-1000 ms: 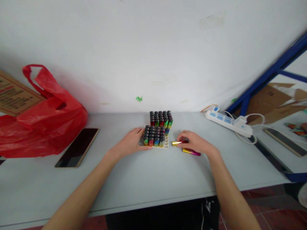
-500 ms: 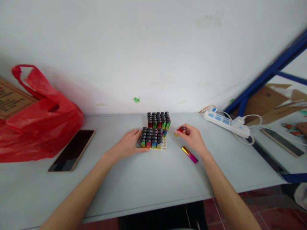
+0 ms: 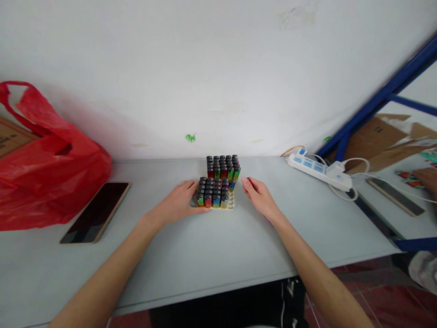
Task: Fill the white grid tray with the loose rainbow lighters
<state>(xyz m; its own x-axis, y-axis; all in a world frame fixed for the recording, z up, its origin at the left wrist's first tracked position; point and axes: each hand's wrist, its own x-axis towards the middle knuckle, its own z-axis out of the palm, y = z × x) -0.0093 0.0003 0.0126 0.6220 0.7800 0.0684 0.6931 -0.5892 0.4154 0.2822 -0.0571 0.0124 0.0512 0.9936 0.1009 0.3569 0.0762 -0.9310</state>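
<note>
My left hand (image 3: pixel 182 200) grips the left side of a white tray (image 3: pixel 231 206), its thumb along the front edge. Upright lighters (image 3: pixel 214 193) with black tops and coloured bodies fill most of this tray; several bare slots show along its right side. Just right of the tray, my right hand (image 3: pixel 258 197) is closed on a red lighter (image 3: pixel 251 182), mostly covered by the fingers. Under my right wrist a sliver of a purple lighter (image 3: pixel 268 222) shows on the table. Behind the tray stands another block of upright lighters (image 3: pixel 223 167).
A red plastic bag (image 3: pixel 51 168) and a dark phone (image 3: pixel 95 212) lie at left. To the right are a white power strip (image 3: pixel 319 171) with cables, a blue metal frame (image 3: pixel 362 107), cardboard (image 3: pixel 372 141), another phone (image 3: pixel 396 196) and another person's hand (image 3: pixel 426 180).
My right hand has moved slightly left and turned, keeping the red lighter; it now covers most of the purple lighter on the table. My left hand stays at the tray. The view has shifted slightly.
</note>
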